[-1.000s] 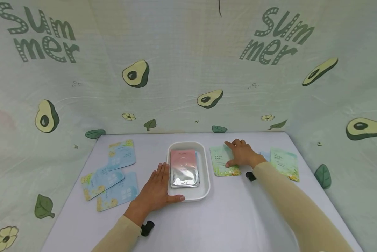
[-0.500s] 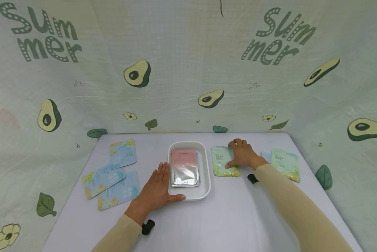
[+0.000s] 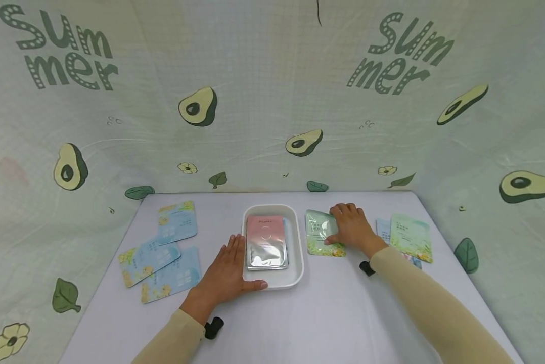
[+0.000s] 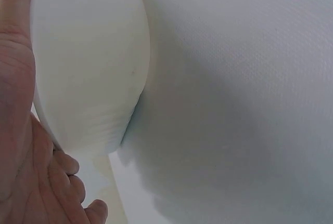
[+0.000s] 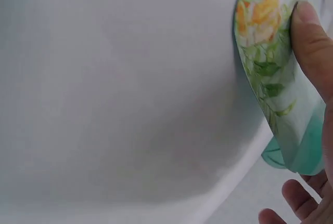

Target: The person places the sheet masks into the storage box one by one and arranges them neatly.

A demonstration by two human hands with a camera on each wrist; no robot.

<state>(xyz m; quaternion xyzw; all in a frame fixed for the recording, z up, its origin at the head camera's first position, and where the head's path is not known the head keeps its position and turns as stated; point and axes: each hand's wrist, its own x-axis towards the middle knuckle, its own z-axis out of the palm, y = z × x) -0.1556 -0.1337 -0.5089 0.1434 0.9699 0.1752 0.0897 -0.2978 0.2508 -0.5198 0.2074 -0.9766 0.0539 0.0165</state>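
Covering part of the green pkt, R hand pinches it bowed just right of the white tray, w/ thumb on front; other fingers' hold hard to see. Blue pkt, farther right, mostly hidden. L hand, fingers straight, lies along tray's left side.
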